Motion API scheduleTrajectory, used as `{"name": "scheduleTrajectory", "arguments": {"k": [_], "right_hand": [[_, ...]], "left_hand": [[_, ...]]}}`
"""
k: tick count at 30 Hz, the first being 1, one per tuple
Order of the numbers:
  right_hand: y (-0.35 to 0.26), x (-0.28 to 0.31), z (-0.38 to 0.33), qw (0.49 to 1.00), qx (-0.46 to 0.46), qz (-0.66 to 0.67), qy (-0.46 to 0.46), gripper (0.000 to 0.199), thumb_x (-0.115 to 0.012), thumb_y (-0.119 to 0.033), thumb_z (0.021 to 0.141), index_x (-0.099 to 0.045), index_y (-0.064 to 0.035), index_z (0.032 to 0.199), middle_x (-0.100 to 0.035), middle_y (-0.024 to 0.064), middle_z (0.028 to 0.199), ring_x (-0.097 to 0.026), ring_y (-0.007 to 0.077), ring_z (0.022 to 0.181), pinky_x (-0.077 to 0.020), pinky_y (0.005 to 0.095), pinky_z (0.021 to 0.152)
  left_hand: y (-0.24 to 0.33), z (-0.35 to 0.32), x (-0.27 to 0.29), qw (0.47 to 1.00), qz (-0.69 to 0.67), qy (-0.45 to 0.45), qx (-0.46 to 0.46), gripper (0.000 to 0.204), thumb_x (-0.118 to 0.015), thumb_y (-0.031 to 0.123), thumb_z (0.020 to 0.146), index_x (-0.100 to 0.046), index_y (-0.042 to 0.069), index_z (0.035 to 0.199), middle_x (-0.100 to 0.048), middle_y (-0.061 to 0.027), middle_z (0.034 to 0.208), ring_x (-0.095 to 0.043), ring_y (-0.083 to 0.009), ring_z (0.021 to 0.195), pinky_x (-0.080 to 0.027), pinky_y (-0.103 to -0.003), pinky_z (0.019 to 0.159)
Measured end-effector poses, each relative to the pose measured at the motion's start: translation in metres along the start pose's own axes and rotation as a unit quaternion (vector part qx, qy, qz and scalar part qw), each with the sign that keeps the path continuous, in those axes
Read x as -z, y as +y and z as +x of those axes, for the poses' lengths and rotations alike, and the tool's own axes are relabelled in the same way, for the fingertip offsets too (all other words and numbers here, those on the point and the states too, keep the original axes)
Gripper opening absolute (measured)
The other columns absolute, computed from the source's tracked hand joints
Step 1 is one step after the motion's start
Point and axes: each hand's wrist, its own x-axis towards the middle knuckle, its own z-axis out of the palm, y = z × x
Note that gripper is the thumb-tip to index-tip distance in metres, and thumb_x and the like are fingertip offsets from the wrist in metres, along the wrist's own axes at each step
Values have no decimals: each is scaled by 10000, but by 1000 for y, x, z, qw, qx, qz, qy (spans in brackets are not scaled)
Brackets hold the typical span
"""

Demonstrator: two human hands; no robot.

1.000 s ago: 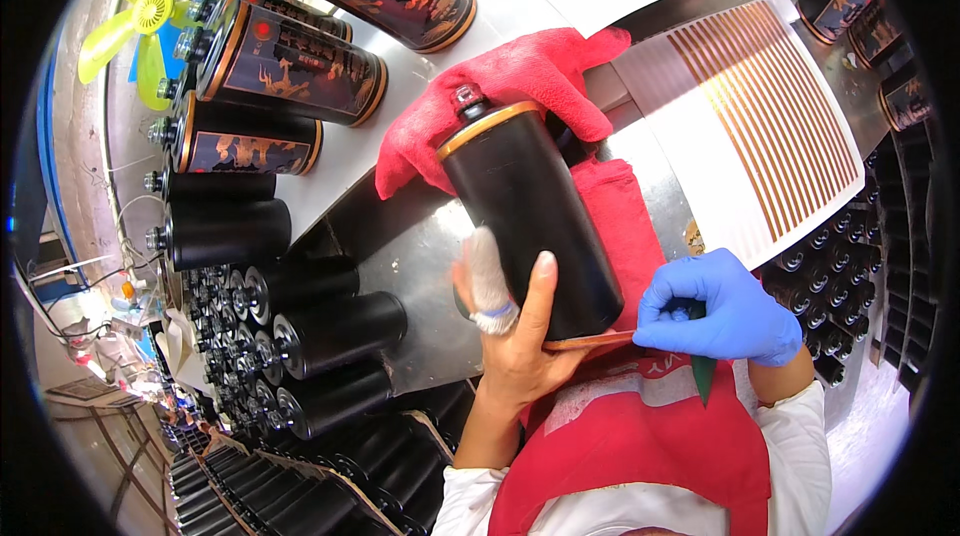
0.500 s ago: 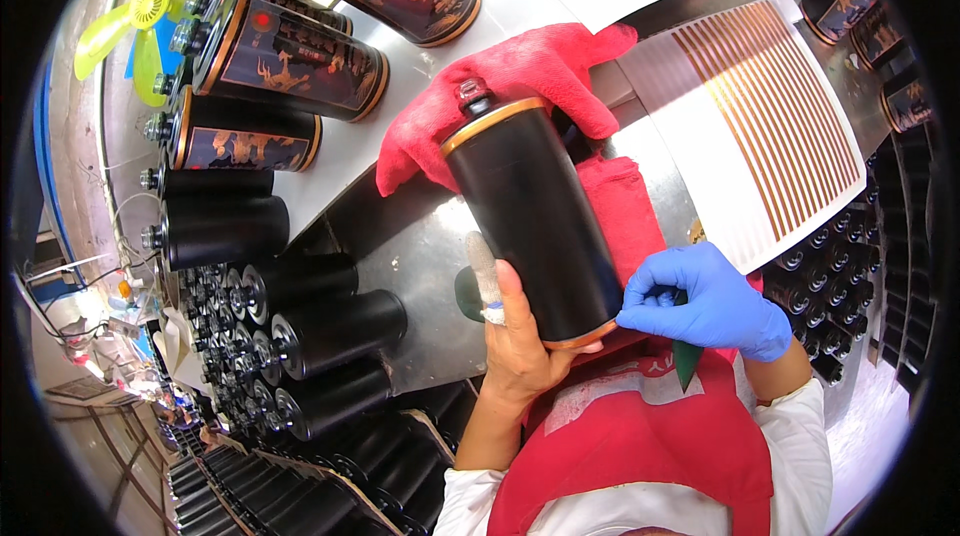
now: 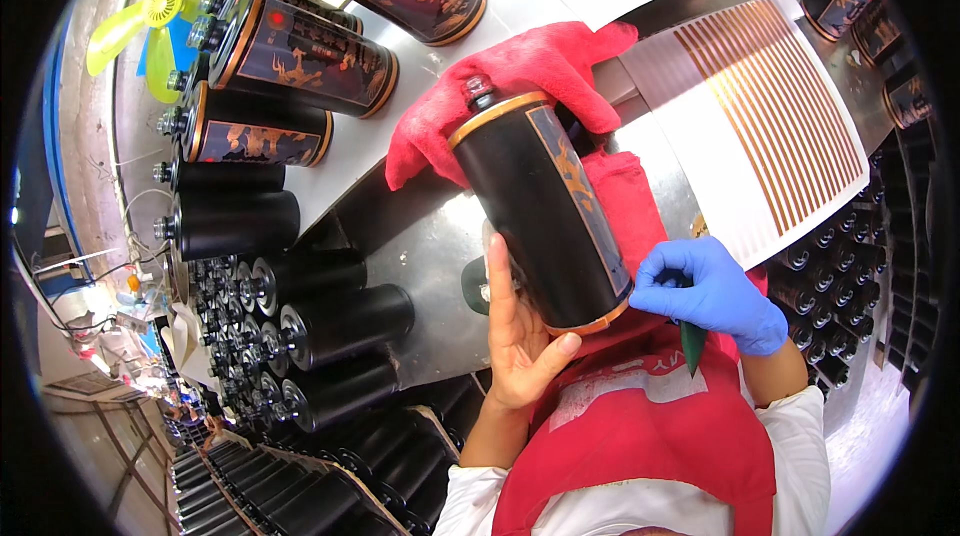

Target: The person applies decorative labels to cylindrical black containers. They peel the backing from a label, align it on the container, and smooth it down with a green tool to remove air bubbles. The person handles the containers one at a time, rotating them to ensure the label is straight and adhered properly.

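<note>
A black cylindrical bottle (image 3: 535,211) with a clear stopper and gold bands lies tilted on a red cloth (image 3: 500,76), its neck pointing away from me. A patterned label (image 3: 577,181) shows along its right side. My left hand (image 3: 522,341) rests open at the bottle's lower left, fingers straight along it and thumb by the base. My right hand (image 3: 705,301), in a blue glove, is closed, its fingertips pinched together beside the gold strip (image 3: 603,322) at the base. A green pointed tool (image 3: 691,344) sticks out below that hand. Whether the fingertips pinch the strip's end is hidden.
A white sheet of gold strips (image 3: 770,126) lies at the right. Labelled bottles (image 3: 312,61) and plain black bottles (image 3: 345,326) stand at the left. More bottles (image 3: 825,281) crowd the lower right. A yellow-green fan (image 3: 162,4) is at the upper left.
The bottle has rolled on its axis, bringing the label into sight on its right side. My left fingers have straightened and its thumb has come forward; the right hand stays by the base.
</note>
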Motion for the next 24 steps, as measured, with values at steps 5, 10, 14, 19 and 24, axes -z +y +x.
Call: {"name": "scheduleTrajectory", "arguments": {"k": [5, 10, 14, 19, 24], "right_hand": [[5, 3, 3, 1000, 1, 21, -20, 116, -697, -119, 823, -632, -22, 821, -512, -56, 629, -426, -2, 566, -342, 169, 496], [3, 3, 4, 999, 3, 24, -27, 123, -693, -124, 831, -624, -22, 819, -505, -55, 639, -426, -2, 577, -347, 169, 501], [3, 4, 4, 999, 2, 32, -31, 137, -690, -133, 838, -622, -15, 824, -524, -45, 663, -449, 7, 602, -369, 175, 523], [3, 4, 4, 998, 14, 41, -33, 152, -687, -143, 842, -622, -6, 830, -549, -31, 693, -475, 17, 629, -397, 182, 554], [4, 4, 3, 999, 26, 38, -28, 159, -690, -152, 841, -623, -9, 828, -551, -31, 696, -476, 16, 633, -399, 183, 557]], "left_hand": [[-2, 3, -2, 999, 41, -5, -7, 998, -605, -21, 785, 80, 124, 1497, -272, -211, 1467, -410, -312, 1290, -452, -394, 957], [-1, 3, -5, 998, 60, -12, -10, 985, -571, -74, 794, 92, 132, 1493, -259, -203, 1473, -417, -300, 1285, -431, -392, 985], [-2, 6, -6, 994, 93, -36, -39, 987, -516, -153, 808, 134, 153, 1485, -196, -189, 1505, -408, -297, 1294, -425, -392, 997], [-6, 4, -16, 995, 89, 24, -36, 1005, -606, -53, 783, 84, 114, 1494, -238, -186, 1491, -386, -298, 1310, -375, -409, 1039], [-3, 4, -13, 994, 103, -25, -37, 1029, -610, -55, 785, 117, 133, 1488, -247, -175, 1487, -383, -295, 1312, -376, -412, 1042]]}}
